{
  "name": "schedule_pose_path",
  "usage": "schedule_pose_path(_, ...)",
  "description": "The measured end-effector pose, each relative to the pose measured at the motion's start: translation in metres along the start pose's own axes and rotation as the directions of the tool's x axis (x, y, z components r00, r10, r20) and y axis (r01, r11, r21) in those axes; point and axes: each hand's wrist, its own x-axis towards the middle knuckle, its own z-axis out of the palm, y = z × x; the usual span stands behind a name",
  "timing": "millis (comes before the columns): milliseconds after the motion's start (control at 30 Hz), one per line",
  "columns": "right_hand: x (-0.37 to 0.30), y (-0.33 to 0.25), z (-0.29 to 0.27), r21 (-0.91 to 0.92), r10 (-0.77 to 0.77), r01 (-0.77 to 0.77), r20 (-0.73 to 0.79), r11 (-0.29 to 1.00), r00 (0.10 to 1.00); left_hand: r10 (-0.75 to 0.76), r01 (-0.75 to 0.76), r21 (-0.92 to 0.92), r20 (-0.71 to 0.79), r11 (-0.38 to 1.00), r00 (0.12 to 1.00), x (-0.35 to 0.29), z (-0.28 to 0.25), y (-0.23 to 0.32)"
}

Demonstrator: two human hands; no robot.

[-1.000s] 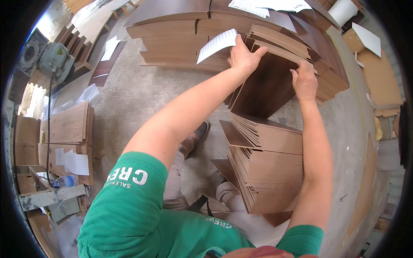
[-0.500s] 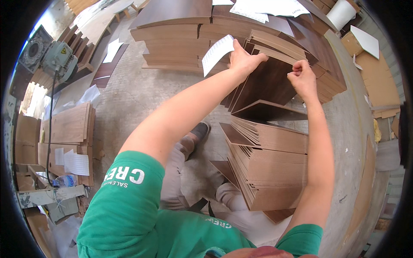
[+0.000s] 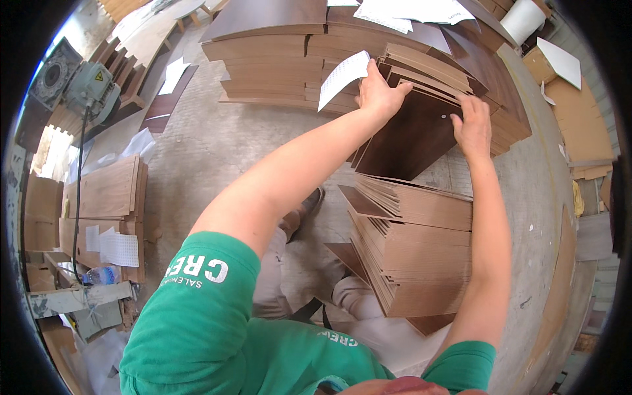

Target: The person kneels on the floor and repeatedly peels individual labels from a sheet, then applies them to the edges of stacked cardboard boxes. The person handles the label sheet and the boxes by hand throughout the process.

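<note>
My left hand [image 3: 382,95] pinches a curled white sheet [image 3: 344,79] with rows of tiny print, its thumb stretched over the top edge of a dark brown wooden panel [image 3: 411,135]. That panel stands on edge, leaning against a row of similar panels [image 3: 428,71]. My right hand [image 3: 473,125] grips the panel's upper right corner, thumb in front and fingers over the edge. On the panel's face near that thumb is a small white round spot [image 3: 444,116]. Closer to me stands a packed row of brown panels [image 3: 421,257], several fanned apart at the left.
Beyond my hands is a large stack of boards [image 3: 263,72] with papers [image 3: 415,12] on top. At the left are a grey motor [image 3: 92,89], more boards [image 3: 99,191] and a plastic bottle [image 3: 101,276]. Cardboard [image 3: 579,122] lies at the right, on concrete floor [image 3: 191,158].
My right hand has gone from a closed pinch to a hold at the panel's corner. The white spot is now uncovered. The panel tilted over the near row no longer stands out.
</note>
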Motion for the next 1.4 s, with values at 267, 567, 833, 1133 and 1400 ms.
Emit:
schedule_pose_path(267, -0.023, -0.025, -0.052, 0.116, 0.048, -0.072, 0.199, 0.991, 0.979, 0.077, -0.091, 0.144, 0.098, 0.985, 0.992, -0.029, -0.055, 0.022)
schedule_pose_path(567, -0.016, -0.089, -0.124, 0.708, 0.295, -0.448, 0.338, 0.546, 0.894, 0.338, -0.242, -0.312, 0.305, 0.919, 0.890, -0.109, -0.147, 0.047)
schedule_pose_path(833, -0.008, -0.128, -0.147, 0.665, -0.037, -0.057, 0.127, 0.744, 0.991, 0.377, -0.296, -0.245, 0.431, 0.923, 0.820, -0.120, -0.163, 0.047)
schedule_pose_path(1133, -0.007, -0.133, -0.116, 0.582, -0.125, 0.072, 0.051, 0.810, 0.991, 0.007, 0.143, -0.273, 0.484, 0.951, 0.875, -0.109, -0.162, 0.039)
schedule_pose_path(1400, -0.005, -0.012, 0.006, 0.066, -0.098, 0.085, 0.232, 0.994, 0.968, -0.019, 0.106, -0.304, 0.276, 0.947, 0.961, -0.086, -0.151, 0.008)
